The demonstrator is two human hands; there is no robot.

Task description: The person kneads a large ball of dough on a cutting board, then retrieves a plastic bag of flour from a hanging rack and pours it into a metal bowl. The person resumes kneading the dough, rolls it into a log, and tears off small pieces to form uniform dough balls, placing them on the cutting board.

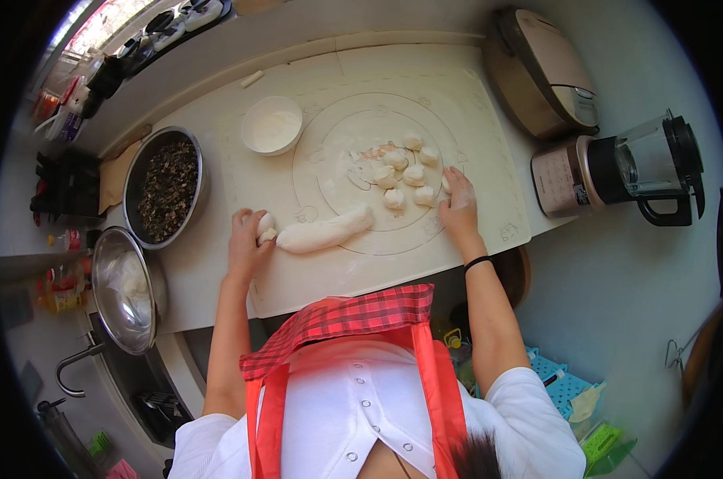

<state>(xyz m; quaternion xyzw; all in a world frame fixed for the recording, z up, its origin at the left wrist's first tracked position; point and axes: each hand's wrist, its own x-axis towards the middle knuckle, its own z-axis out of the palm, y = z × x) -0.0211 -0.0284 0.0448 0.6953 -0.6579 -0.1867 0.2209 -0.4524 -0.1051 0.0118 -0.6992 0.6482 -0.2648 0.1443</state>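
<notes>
My left hand [248, 239] holds a small lump of white dough [266, 226] beside the near-left end of a thick dough roll [325, 231]. The roll lies on a pale silicone kneading mat [266, 179] printed with circles. Several small dough pieces [415, 175] sit grouped on the mat, right of its middle. My right hand [459, 200] is at the right of that group, its fingers around another dough piece [446, 184] that they partly cover. A white bowl [272, 126] of what looks like flour stands at the mat's upper left.
At the left stand a steel bowl of dark chopped filling [169, 187] and a shiny metal bowl [125, 290] holding something pale. A rice cooker [541, 72] and a blender [625, 170] stand at the right. Beyond the bowls are a knife block [68, 185] and a sink faucet [74, 362].
</notes>
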